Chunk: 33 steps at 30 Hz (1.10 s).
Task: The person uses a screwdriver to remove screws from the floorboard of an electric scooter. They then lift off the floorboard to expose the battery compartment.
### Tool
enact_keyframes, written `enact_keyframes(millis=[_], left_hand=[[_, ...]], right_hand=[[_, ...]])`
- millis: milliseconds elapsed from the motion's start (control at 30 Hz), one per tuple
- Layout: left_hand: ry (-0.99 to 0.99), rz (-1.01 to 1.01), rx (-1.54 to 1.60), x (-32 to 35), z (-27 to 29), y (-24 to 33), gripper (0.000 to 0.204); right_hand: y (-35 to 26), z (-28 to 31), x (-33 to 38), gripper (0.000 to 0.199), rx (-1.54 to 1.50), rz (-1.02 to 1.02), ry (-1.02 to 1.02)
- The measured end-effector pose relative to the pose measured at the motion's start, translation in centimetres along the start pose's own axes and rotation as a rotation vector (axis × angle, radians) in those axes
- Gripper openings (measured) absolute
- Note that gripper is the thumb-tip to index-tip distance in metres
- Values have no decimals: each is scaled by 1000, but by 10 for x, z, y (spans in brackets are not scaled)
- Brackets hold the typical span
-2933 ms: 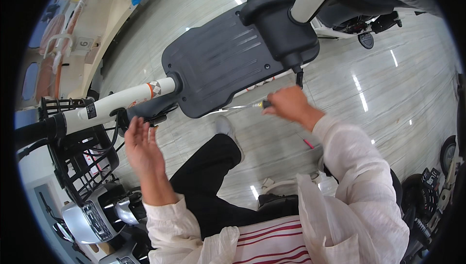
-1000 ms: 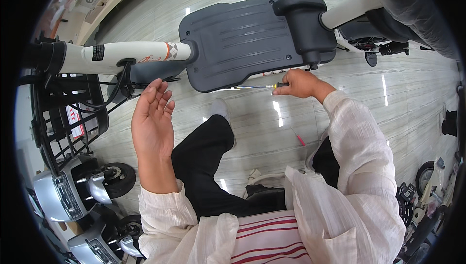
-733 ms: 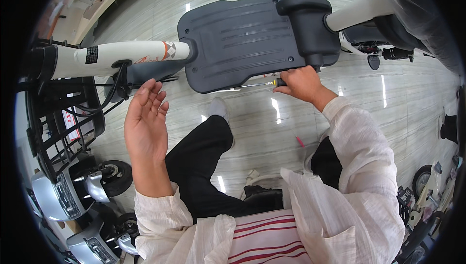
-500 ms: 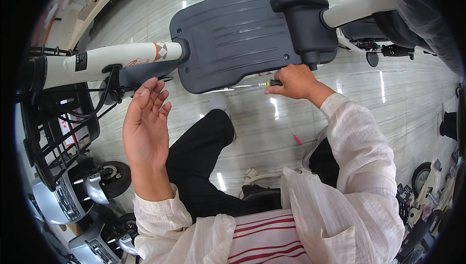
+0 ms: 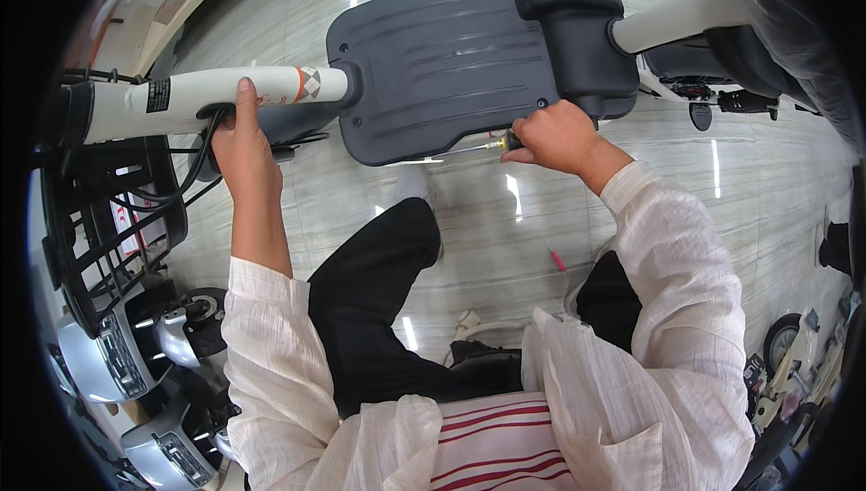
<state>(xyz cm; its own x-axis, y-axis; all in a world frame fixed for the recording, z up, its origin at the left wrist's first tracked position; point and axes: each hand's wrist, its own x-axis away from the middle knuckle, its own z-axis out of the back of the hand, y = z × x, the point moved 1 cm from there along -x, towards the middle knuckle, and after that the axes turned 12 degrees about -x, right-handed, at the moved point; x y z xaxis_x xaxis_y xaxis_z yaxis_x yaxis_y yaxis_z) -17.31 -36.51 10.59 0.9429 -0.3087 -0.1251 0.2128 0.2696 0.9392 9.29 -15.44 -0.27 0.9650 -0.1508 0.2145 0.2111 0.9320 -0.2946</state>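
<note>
My right hand [image 5: 561, 143] is closed round the dark handle of a screwdriver [image 5: 474, 147]. Its thin shaft points left, along the near edge of a dark grey footboard [image 5: 451, 67]. With the thumb on top, my left hand [image 5: 242, 143] grips the white frame tube [image 5: 216, 98] of the electric scooter; the fingers on the tube's underside are hidden. Black cables [image 5: 203, 162] loop down from the tube beside this hand. Screw heads show at the footboard's corners, and a dark moulded cover [image 5: 591, 49] rises at its right end.
A second screwdriver with a pink handle [image 5: 558, 261] lies on the tiled floor between my feet. At left are a black wire basket [image 5: 86, 247] and silver scooters [image 5: 104, 360]. A white tube [image 5: 677, 22] rises at upper right, and more scooter parts [image 5: 794, 347] stand at lower right.
My left hand has moved up and left from open air and taken hold of the white tube. The scooter sits slightly farther right in view. The screwdriver stays in my right hand.
</note>
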Motion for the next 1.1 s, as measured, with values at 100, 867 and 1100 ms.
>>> enact_keyframes(millis=[100, 867, 1100], left_hand=[[-15, 98, 187, -12, 2, -14, 58], [-35, 187, 108, -26, 14, -25, 67], [-174, 348, 85, -37, 29, -38, 64]], right_hand=[[-6, 11, -2, 49, -2, -40, -76], [2, 9, 30, 50, -44, -9, -129], [52, -157, 161, 20, -262, -640, -368]])
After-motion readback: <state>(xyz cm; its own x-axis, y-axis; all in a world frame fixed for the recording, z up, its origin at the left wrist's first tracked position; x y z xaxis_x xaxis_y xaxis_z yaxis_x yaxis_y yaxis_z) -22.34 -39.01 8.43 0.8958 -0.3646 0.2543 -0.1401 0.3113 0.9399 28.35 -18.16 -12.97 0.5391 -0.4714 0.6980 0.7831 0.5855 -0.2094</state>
